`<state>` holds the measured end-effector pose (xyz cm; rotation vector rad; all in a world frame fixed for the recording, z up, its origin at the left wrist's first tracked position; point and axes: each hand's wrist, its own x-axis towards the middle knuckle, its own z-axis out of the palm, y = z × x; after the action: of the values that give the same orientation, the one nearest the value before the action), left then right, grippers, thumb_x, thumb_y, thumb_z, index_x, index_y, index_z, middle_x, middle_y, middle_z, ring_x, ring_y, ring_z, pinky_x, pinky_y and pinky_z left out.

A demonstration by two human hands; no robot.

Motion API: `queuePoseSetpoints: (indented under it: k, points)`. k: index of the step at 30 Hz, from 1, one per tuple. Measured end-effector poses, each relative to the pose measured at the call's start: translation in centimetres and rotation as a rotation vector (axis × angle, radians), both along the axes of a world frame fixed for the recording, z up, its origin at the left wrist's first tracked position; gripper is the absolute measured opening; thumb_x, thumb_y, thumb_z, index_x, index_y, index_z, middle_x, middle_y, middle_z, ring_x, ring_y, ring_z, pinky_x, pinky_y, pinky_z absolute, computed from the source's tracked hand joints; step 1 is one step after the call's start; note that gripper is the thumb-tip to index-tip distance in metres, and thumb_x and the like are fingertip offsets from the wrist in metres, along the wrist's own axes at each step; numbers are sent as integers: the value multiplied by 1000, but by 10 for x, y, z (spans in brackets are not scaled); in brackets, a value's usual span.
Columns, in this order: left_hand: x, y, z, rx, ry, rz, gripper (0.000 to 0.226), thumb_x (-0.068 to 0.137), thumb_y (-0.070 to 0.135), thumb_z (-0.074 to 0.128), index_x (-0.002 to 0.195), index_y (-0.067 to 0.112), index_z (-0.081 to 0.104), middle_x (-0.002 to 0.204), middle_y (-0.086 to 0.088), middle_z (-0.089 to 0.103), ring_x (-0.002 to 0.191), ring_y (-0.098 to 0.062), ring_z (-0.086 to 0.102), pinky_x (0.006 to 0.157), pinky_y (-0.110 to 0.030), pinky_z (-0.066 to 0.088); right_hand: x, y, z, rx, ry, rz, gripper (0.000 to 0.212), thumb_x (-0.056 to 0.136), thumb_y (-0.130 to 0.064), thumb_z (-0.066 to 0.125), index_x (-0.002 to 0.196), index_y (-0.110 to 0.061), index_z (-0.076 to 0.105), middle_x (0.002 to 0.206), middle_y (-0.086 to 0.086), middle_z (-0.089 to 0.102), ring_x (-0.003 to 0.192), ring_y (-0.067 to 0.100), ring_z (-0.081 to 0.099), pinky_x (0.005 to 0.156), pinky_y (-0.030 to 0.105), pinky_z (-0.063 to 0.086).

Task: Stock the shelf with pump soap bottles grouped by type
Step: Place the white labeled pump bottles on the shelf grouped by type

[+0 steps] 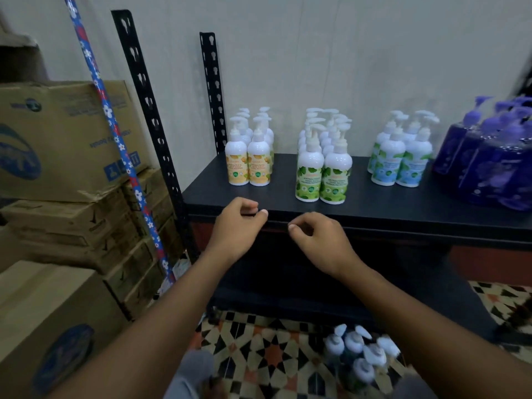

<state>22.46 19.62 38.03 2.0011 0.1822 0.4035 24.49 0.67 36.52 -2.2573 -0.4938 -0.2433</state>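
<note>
Scanning from the left, we see stacked cardboard boxes (57,139) and a blue flowered pole (115,133) leaning beside the black shelf (403,204). On the shelf's top stand four separate clusters of pump bottles: orange-label bottles (249,165), green-label bottles (322,177), blue-label bottles (403,165), and purple bottles (489,162) at the far right. Our left hand (239,226) and right hand (316,243) sit by the shelf's front edge, near the orange and green groups, fingers loosely curled and holding nothing. More white-pump bottles (359,352) stand on the patterned floor (259,341), beside our right forearm.
</note>
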Motion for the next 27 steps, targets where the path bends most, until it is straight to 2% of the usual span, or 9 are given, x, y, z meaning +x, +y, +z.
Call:
queuePoseSetpoints:
  k: [2, 5, 8, 11, 14, 19, 23, 25, 27]
  points:
    - [-27, -20, -6, -6, 18, -39, 21, 94, 33, 70, 112, 22, 65, 106, 12, 66, 96, 1, 61, 78, -16, 46, -30, -33, -6, 33, 30, -13, 8, 95, -34, 64, 92, -31, 71, 94, -15, 69, 89, 0, 61, 75, 18, 44]
    - [-56, -48, -23, -4, 56, -88, 18, 96, 32, 68, 111, 21, 65, 106, 13, 65, 94, 2, 59, 76, -15, 44, -68, -83, -17, 83, 111, -53, 8, 96, -32, 65, 90, -32, 70, 89, -16, 71, 86, -4, 63, 72, 15, 45]
    - [-79, -76, -43, -8, 110, -157, 19, 97, 32, 66, 112, 21, 65, 108, 13, 64, 97, 3, 57, 76, -13, 43, -96, -127, -25, 105, 209, -135, 10, 97, -32, 64, 95, -27, 72, 88, -11, 72, 84, 1, 65, 69, 16, 47]
    - [-92, -106, -62, -7, 169, -209, 19, 97, 34, 66, 113, 22, 65, 108, 13, 63, 100, 0, 58, 80, -19, 44, -113, -165, -38, 112, 286, -209, 12, 98, -32, 62, 96, -26, 71, 85, -5, 72, 81, 11, 66, 66, 21, 49]
    - [-97, -133, -81, -6, 232, -255, 19, 97, 33, 66, 112, 21, 64, 108, 10, 63, 102, -6, 60, 82, -22, 44, -121, -197, -63, 128, 357, -271, 14, 98, -32, 61, 95, -23, 71, 87, 0, 72, 83, 16, 66, 72, 30, 51]
    - [-88, -170, -119, 39, 362, -328, 20, 98, 34, 65, 112, 20, 62, 105, 6, 63, 96, -9, 62, 73, -22, 46, -121, -228, -128, 141, 470, -346, 17, 96, -31, 63, 85, -21, 69, 79, -2, 70, 75, 15, 64, 72, 34, 51]
    - [-74, -189, -164, 43, 498, -324, 22, 95, 29, 68, 110, 14, 63, 104, 0, 66, 91, -12, 63, 68, -23, 49, -114, -237, -189, 100, 598, -398, 35, 93, -26, 60, 72, 2, 59, 69, 18, 62, 61, 18, 54, 64, 41, 48]
    - [-69, -194, -188, 66, 581, -318, 23, 94, 27, 68, 108, 10, 64, 105, -7, 68, 86, -16, 62, 72, -28, 49, -110, -235, -211, 66, 654, -411, 37, 92, -26, 60, 69, 2, 56, 63, 13, 57, 59, 15, 51, 65, 45, 49]
    - [-64, -197, -212, 62, 658, -308, 23, 93, 27, 69, 106, 8, 63, 104, -11, 70, 83, -18, 62, 76, -30, 50, -105, -230, -231, 34, 708, -400, 33, 93, -29, 61, 71, -4, 61, 65, 4, 61, 65, 16, 56, 66, 40, 48]
